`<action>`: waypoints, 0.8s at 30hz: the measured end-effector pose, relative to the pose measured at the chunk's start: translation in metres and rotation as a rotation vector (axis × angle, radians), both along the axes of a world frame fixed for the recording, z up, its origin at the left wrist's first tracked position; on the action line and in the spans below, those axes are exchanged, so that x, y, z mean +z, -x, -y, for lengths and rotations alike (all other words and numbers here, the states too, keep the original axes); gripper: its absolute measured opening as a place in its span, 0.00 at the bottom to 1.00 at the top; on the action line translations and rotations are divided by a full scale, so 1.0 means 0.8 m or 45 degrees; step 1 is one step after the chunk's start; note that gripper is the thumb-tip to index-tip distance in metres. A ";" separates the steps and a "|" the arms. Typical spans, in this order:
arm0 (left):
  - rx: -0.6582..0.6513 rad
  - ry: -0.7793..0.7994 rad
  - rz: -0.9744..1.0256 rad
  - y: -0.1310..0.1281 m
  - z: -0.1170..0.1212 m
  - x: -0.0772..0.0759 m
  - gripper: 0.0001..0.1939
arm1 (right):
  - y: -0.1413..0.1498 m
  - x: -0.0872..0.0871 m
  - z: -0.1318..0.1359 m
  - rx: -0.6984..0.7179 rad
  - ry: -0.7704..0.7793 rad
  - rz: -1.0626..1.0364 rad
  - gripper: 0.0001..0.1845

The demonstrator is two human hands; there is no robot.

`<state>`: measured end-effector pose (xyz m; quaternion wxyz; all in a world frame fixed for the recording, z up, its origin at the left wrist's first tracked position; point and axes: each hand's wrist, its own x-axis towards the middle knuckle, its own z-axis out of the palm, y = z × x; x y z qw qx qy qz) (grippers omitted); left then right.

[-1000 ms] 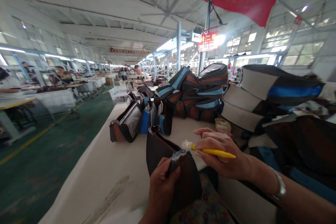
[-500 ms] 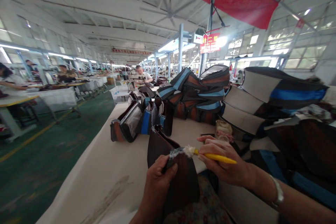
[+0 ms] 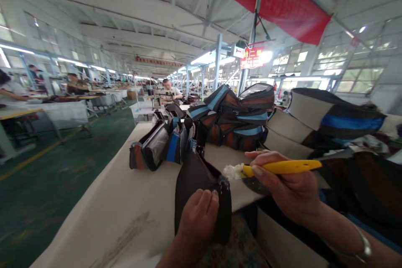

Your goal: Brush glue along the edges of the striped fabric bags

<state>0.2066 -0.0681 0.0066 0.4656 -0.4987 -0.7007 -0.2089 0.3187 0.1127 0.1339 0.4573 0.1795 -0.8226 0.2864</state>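
My left hand [image 3: 199, 213] is closed on the side of a dark bag piece [image 3: 190, 180], which stands tilted at the near edge of the table. Greyish-white smears mark the piece's upper right corner, near my fingertips. In my right hand [image 3: 287, 190] is a yellow-handled brush [image 3: 282, 167], held between thumb and fingers. Its pale, clumped bristles point left and sit just right of the smeared corner, apart from it. A dark, rounded object [image 3: 256, 185] shows partly below the brush; its kind is unclear.
Several sewn bag pieces [image 3: 176, 144] stand in a row on the pale table [image 3: 138, 197]. Stacked dark, brown and blue pieces [image 3: 235, 117] lie behind, with larger grey and blue ones [image 3: 314, 113] at right. A person [image 3: 169, 88] sits beyond the table.
The brush has come away from the piece's corner, moving right and slightly up. The bag piece has turned, showing its plain dark side, and my left hand now grips that side.
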 end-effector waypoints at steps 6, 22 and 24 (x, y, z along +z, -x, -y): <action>0.014 0.139 -0.060 -0.012 -0.008 0.007 0.08 | 0.023 -0.027 0.007 0.119 -0.436 0.198 0.04; -0.062 0.194 0.023 -0.016 -0.020 -0.002 0.10 | 0.030 -0.023 -0.003 0.085 -0.549 0.275 0.06; -0.102 0.225 0.053 -0.015 -0.020 -0.010 0.10 | 0.034 -0.018 0.001 0.067 -0.705 0.407 0.07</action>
